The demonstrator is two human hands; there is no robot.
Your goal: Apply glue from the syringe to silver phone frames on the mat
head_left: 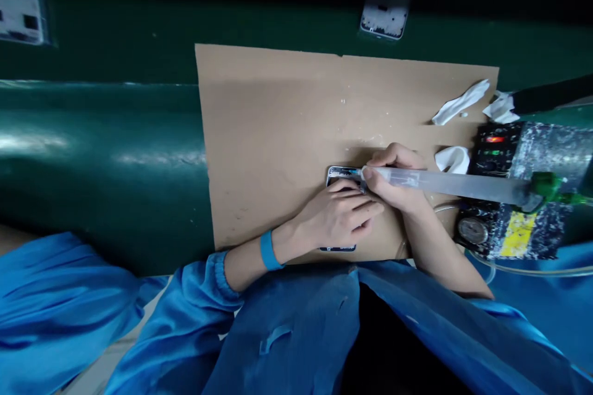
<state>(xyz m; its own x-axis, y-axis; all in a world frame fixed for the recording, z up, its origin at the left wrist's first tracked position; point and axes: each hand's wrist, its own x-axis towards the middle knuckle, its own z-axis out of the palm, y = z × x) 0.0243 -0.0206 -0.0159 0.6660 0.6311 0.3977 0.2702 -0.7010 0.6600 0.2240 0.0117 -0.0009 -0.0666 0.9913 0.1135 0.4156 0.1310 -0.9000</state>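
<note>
R hand: fingers pinching syringe, tip at phone frame | L hand: fingers over frame, can't tell if pinching

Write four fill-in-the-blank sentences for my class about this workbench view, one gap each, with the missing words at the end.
The right hand grips a long syringe whose rear fitting is coloured ____.
The wristband above the left hand is coloured ____.
The phone frame at the left hand's fingers lies on a cardboard sheet coloured ____.
The box with the round gauge sits toward the picture's ____ edge.

Missing words: green; blue; brown; right.
</note>
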